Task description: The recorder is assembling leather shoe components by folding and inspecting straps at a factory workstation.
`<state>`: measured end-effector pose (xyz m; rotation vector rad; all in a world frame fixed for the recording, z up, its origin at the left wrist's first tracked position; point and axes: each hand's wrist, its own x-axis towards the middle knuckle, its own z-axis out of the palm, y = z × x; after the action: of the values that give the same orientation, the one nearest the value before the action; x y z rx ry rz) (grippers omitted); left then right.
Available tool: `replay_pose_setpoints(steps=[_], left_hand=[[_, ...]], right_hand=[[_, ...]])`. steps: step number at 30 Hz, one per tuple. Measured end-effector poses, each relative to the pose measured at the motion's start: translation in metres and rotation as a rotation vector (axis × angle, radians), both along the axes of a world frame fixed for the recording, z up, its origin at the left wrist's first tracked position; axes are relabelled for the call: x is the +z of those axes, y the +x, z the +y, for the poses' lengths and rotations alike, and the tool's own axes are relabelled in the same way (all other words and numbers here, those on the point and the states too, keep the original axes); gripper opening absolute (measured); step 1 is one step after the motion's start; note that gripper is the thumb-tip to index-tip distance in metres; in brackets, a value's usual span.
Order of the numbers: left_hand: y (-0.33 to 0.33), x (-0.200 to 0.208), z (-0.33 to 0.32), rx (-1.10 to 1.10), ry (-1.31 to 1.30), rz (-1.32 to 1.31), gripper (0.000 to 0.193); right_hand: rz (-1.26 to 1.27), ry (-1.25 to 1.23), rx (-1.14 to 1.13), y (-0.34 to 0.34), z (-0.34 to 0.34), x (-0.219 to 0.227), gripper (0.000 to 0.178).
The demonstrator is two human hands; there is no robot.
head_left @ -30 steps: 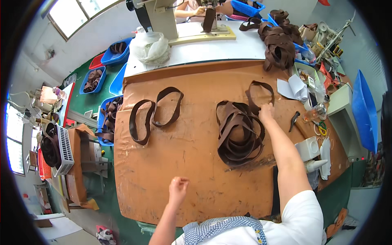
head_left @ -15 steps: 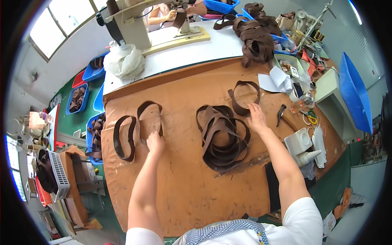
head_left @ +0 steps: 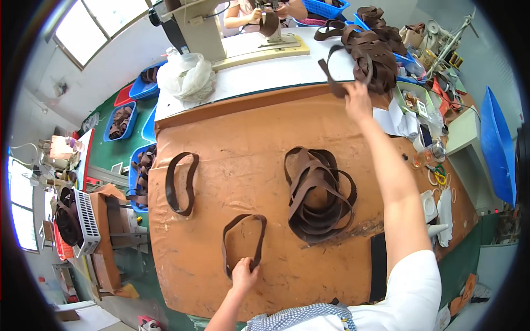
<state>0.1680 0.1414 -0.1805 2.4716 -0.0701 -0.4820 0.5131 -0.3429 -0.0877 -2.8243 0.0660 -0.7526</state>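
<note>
My left hand (head_left: 244, 275) is closed on the near end of a brown strap loop (head_left: 262, 236), which lies low on the brown-covered table. Farther left rests another brown strap loop (head_left: 170, 186), apart from my hands. Stretched toward the far right, my right hand (head_left: 359, 102) grips a third brown strap loop (head_left: 330, 83) by its lower end. That loop stands up beside a large heap of brown straps (head_left: 381, 60). Right of the table's middle lies a tangled pile of brown strap loops (head_left: 302, 220), touched by neither hand.
Beyond the table edge, a person's hands (head_left: 256, 15) work at a sewing machine (head_left: 196, 33). A white plastic bag (head_left: 187, 77) sits nearby. Green-and-yellow-handled scissors (head_left: 439, 175) and white paper (head_left: 387, 118) lie right. Blue bins (head_left: 122, 131) stand on the left floor.
My left hand has drawn its strap loop nearer and to the right. My right hand has carried the other loop from beside the pile to the far heap. The view has shifted slightly.
</note>
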Motion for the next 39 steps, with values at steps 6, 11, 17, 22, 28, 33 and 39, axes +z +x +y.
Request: replay_pose_setpoints(steps=[6, 11, 17, 22, 28, 33, 39], left_hand=[[0.012, -0.003, -0.02, 0.059, -0.147, -0.027, 0.025], [0.006, 0.02, -0.008, 0.088, -0.199, -0.161, 0.022], [-0.036, 0.109, -0.015, -0.144, -0.659, 0.143, 0.022], [-0.088, 0.13, 0.0, 0.126, -1.025, 0.962, 0.045], [-0.132, 0.128, 0.028, -0.11, -1.183, 1.076, 0.054], [-0.141, 0.135, 0.026, -0.062, -1.313, 1.102, 0.055], [-0.162, 0.135, 0.031, 0.028, -1.419, 1.017, 0.059]], right_hand=[[0.194, -0.005, -0.028, 0.021, 0.029, 0.032, 0.063], [0.428, 0.793, 0.594, -0.163, 0.156, 0.046, 0.017], [1.105, 1.508, 0.402, -0.375, 0.246, -0.007, 0.048], [0.979, 1.831, 0.333, -0.431, 0.272, 0.037, 0.021], [1.017, 1.631, 0.797, -0.444, 0.265, 0.066, 0.013], [1.074, 1.597, 0.708, -0.45, 0.27, 0.082, 0.01], [0.986, 1.614, 0.714, -0.459, 0.275, 0.073, 0.01]])
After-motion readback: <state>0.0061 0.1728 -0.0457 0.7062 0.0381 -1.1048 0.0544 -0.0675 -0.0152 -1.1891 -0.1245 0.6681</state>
